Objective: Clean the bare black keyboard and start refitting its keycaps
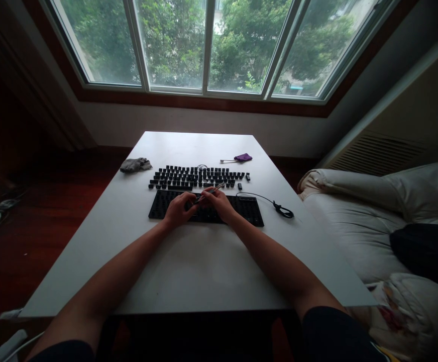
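A black keyboard (pixel 158 203) lies on the white table with both of my hands above its middle. My left hand (pixel 180 207) is closed, thumb and fingers pinching something small and dark, too small to make out. Close beside it, my right hand (pixel 219 202) is shut on a thin metal tool (pixel 219 186) that looks like tweezers, its end pointing up and right. Behind the keyboard stand rows of loose black keycaps (pixel 177 177). My hands hide part of the keyboard's centre.
A grey cloth (pixel 135 164) lies at the back left of the table (pixel 196 266). A purple cloth (pixel 243 157) and cotton swabs (pixel 228 161) rest at the back right. The coiled cable (pixel 283 210) sits right of the keyboard. A pale sofa (pixel 354 226) stands to the right.
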The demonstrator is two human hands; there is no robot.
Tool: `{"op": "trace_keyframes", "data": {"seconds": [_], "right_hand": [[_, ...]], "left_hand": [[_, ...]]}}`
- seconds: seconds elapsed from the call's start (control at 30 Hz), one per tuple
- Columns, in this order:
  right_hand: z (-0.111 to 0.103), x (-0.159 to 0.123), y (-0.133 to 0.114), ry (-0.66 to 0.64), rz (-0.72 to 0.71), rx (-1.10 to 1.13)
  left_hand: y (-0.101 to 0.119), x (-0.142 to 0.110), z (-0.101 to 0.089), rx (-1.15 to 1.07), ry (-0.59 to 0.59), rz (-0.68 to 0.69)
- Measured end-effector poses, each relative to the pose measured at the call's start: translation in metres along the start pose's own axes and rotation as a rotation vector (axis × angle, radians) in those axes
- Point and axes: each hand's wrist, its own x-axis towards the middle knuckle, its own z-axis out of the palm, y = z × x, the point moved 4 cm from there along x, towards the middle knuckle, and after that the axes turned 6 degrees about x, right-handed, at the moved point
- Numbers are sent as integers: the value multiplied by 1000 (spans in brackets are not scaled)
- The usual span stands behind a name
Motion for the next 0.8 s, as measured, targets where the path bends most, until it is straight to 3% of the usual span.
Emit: {"op": "trace_keyframes", "data": {"seconds": [0.4, 0.8], "right_hand": [[1, 1, 6, -30, -64, -65], [4, -3, 2, -25, -93, -102]], "left_hand": [[-8, 1, 1, -186, -24, -106], [-10, 0, 0, -197, 19, -160]]}}
